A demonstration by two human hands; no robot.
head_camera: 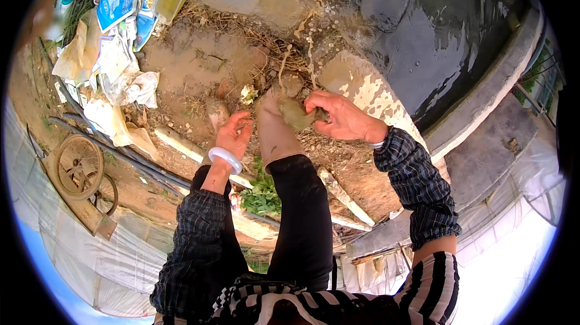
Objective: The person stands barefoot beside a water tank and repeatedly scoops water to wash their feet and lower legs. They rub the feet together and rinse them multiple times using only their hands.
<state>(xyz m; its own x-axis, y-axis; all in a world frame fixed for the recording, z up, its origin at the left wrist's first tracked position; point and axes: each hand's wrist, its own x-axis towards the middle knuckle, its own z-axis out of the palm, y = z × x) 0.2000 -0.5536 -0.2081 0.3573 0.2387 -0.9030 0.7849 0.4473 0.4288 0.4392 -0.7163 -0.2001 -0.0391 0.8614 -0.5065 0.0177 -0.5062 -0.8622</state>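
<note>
My right hand (pixel 346 116) grips the edge of a murky green, wet-looking container (pixel 295 115), perhaps a small scoop; my fingers and blur hide part of it. Thin streams of brownish water (pixel 311 55) arc from near it toward the stone edge of the water basin. My left hand (pixel 234 137), with a white bangle (pixel 225 160) at the wrist, hangs in the air with loosely curled fingers and nothing visible in it. Below my hands are my legs in black trousers (pixel 301 216) and tan boots (pixel 277 137).
A basin of dark water (pixel 408 53) lies right, edged by a concrete wall (pixel 489 94). Plastic packaging (pixel 117 1) litters the ground at upper left. Black hoses (pixel 131 162), a wheeled cart (pixel 79 166) and green leaves (pixel 263 193) are nearby. Light planks (pixel 346 200) lie by my feet.
</note>
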